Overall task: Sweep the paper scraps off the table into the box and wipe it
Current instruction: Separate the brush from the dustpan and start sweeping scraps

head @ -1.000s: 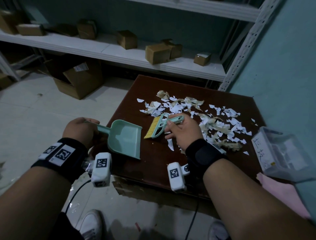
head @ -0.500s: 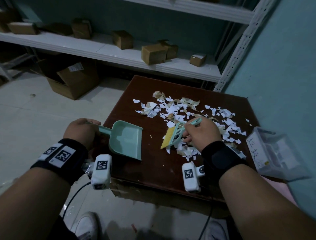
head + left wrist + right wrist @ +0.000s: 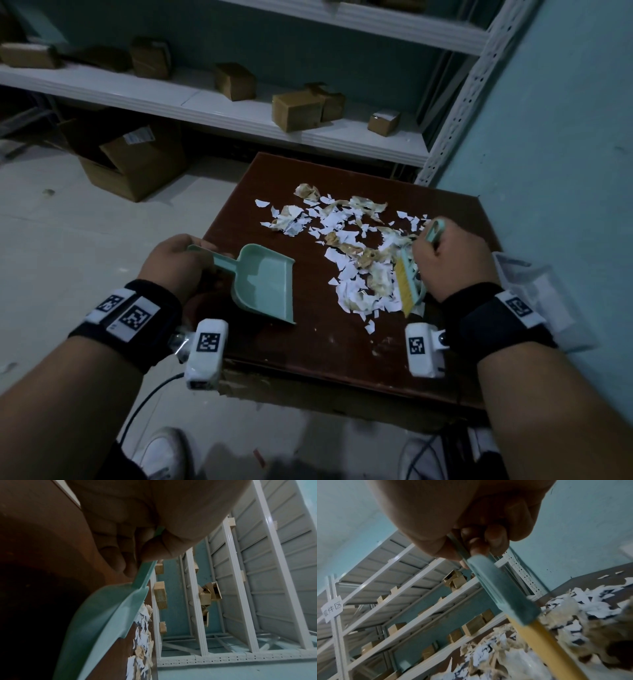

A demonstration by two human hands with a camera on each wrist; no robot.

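Sweeping step: right hand [image 3: 448, 260] gripping the brush [image 3: 409, 281] behind the scraps [image 3: 346, 233], left hand [image 3: 174, 263] gripping the dustpan [image 3: 265, 281]; next, pushing them panward

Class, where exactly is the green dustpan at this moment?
In the head view the dustpan lies on the table's left part, its handle gripped by the left hand, left of the paper scraps.

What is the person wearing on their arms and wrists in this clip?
Forearms are bare, no sleeves. Each wrist carries a black fabric band with white square-code tags. A white camera block with its own code tag hangs under the left wrist, a thin dark cable trailing below; a similar block sits under the right.
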